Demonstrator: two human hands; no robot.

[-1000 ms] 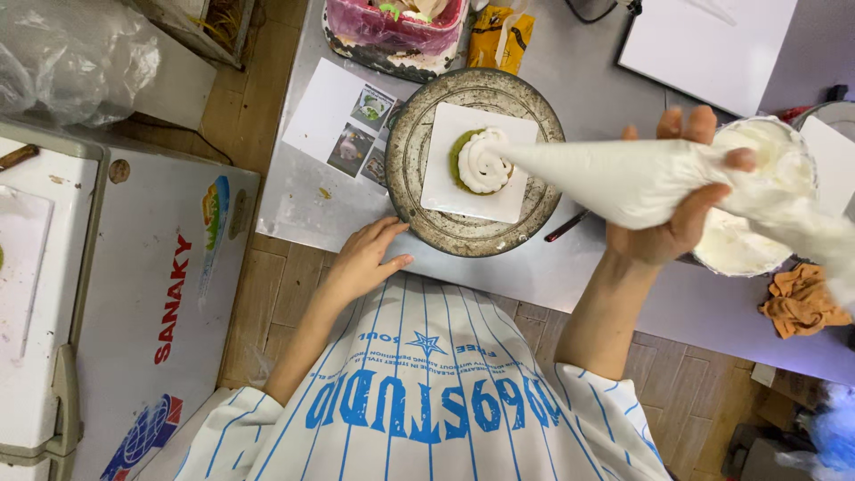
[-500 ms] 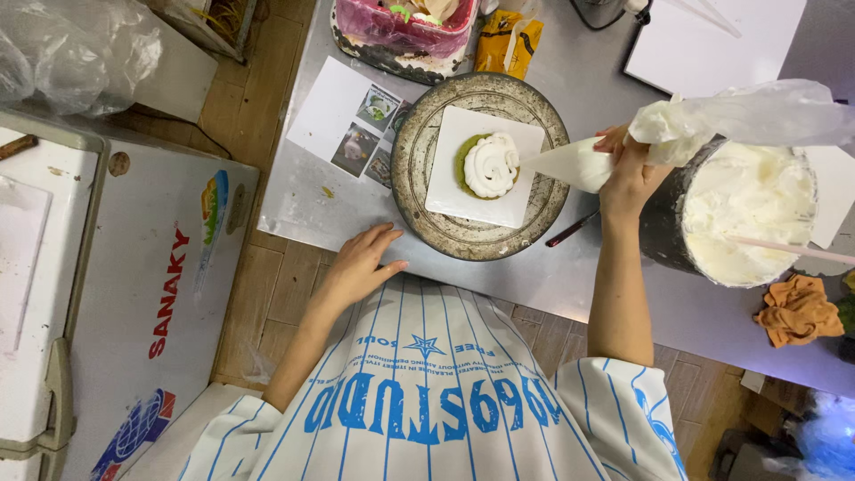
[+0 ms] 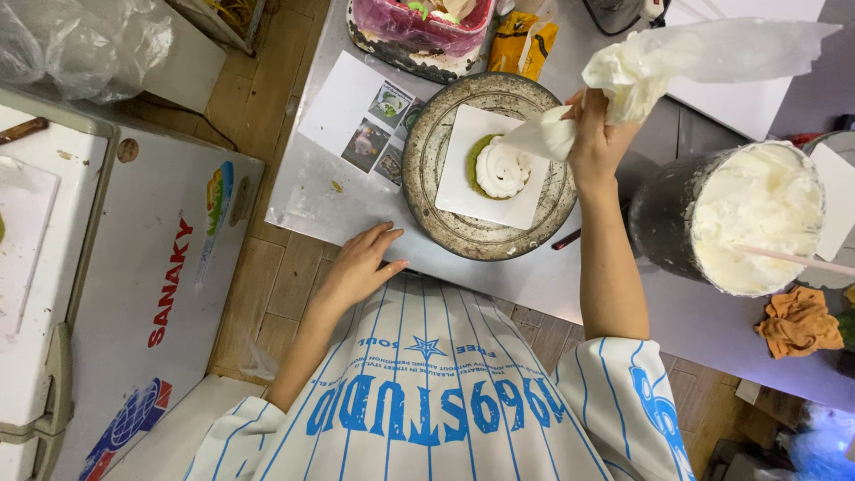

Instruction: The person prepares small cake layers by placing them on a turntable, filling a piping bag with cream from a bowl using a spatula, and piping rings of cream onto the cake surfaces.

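Piping step in hand. Right hand is closed around the twisted neck of a piping bag, fingers wrapped tight, nozzle end angled down toward the cake. The tip sits at the cake's upper right edge, touching or just above it; the contact itself cannot be told.

The cake is small and round, with a green base showing at the left rim and a white cream swirl over the top. It rests on a white square board, centred on a worn metal turntable on the steel table.

Left hand lies flat at the table's near edge, fingers loosely spread, holding nothing, just short of the turntable.

A tub of cream stands to the right, well filled.

Judgement: top coverage looks partly done. The next move calls for steady squeeze pressure and a hand free to turn the turntable.
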